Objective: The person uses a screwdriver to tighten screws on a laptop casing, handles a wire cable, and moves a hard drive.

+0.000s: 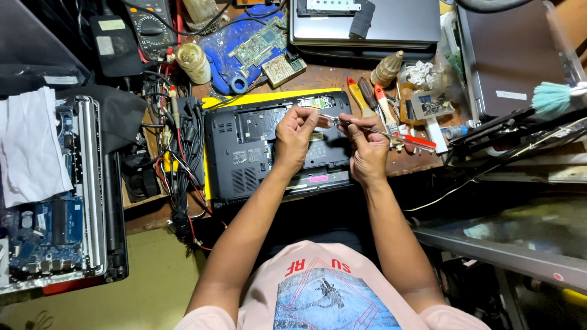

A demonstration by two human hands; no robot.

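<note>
Head view, looking down on a cluttered repair bench. The left hand (295, 135) is raised above an upturned black laptop (244, 153), its fingers curled with thumb and forefinger pinched together on something too small to identify. The right hand (369, 150) is closed around a red-handled screwdriver (391, 135); the thin metal shaft points left, so that its tip lies just beside the left fingertips, and the handle juts out to the right past the knuckles. Both hands hover over the upper right part of the laptop's underside, where a cover is off and a recessed bay is exposed.

The laptop rests on a yellow sheet (269, 98) on the wooden bench top (330, 76). To its left lies a tangle of black and red cables (177, 146), and further left an opened laptop chassis (55, 226) shows its blue circuit board, partly under a white cloth (30, 146). Behind the black laptop lie a loose green circuit board (260, 43) on blue material, a multimeter (150, 24) and a closed grey laptop (367, 24). To the right of the hands several orange and red-handled tools (370, 98) lie side by side, near a small brown bottle (388, 68). A teal brush (553, 98) rests at the far right.
</note>
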